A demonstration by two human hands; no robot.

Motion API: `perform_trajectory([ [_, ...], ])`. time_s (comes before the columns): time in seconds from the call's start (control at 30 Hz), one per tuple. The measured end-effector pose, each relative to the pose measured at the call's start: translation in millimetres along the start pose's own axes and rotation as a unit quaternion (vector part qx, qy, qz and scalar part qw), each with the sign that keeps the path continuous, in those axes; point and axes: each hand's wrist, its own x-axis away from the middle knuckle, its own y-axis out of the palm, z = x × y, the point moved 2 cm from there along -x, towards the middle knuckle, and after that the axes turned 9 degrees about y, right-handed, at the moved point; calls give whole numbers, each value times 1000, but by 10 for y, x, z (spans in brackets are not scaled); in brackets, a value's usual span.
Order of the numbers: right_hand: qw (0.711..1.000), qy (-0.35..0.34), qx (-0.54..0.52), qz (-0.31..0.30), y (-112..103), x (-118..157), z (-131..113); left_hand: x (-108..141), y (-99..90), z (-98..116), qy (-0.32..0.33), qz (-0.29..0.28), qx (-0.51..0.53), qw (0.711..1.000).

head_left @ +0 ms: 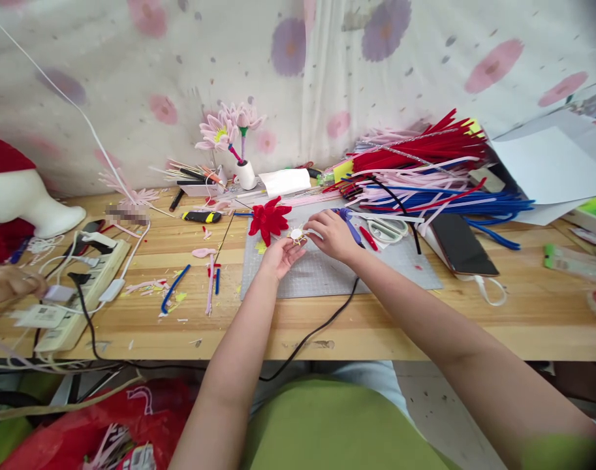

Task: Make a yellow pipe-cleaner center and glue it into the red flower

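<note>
Over the grey cutting mat (pixel 258 281), my left hand (pixel 278 258) pinches a small white disc with thin yellow prongs around its rim (pixel 298 234). The fingertips of my right hand (pixel 333 234) are closed at the disc's right edge, on one of the prongs. Just behind my left hand lies a red pipe-cleaner flower (pixel 269 220) with long pointed petals. A purple-blue tool (pixel 349 225), probably a glue gun, is partly hidden behind my right hand. To its right are scissors with pale handles (pixel 388 228) and a red piece (pixel 369 239).
Piles of red (pixel 415 153) and blue pipe cleaners (pixel 469 203) lie at back right, near a dark phone (pixel 461 245). Pink flowers stand in a white vase (pixel 245 175). A yellow-black cutter (pixel 201 217), scraps, and a power strip (pixel 89 294) lie left, where another person's hand (pixel 11 285) shows.
</note>
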Motion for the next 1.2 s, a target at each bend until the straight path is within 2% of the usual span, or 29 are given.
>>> perform_trajectory([
  [0.67, 999, -17, -20, 20, 66, 24, 23, 19, 48, -9, -11, -12, -6, 1000],
  [0.83, 999, -12, -33, 28, 88, 25, 8, 18, -14, 31, -15, -28, -15, 999],
  [1.0, 994, 50, -96, 26, 107, 25, 21, 59, -173, 145, -24, -36, -37, 998],
  [1.07, 986, 91, -138, 32, 108, 15, 22, 80, -254, 216, 5, -15, -71, 997],
  [1.1, 980, 113, -162, 36, 109, 7, 21, 86, -298, 262, 39, 9, -101, 994],
  [1.17, 962, 159, -218, 42, 119, -17, 23, 89, -388, 380, 153, 87, -180, 968],
  [1.2, 951, 182, -247, 41, 131, -33, 26, 86, -428, 447, 223, 131, -223, 940],
])
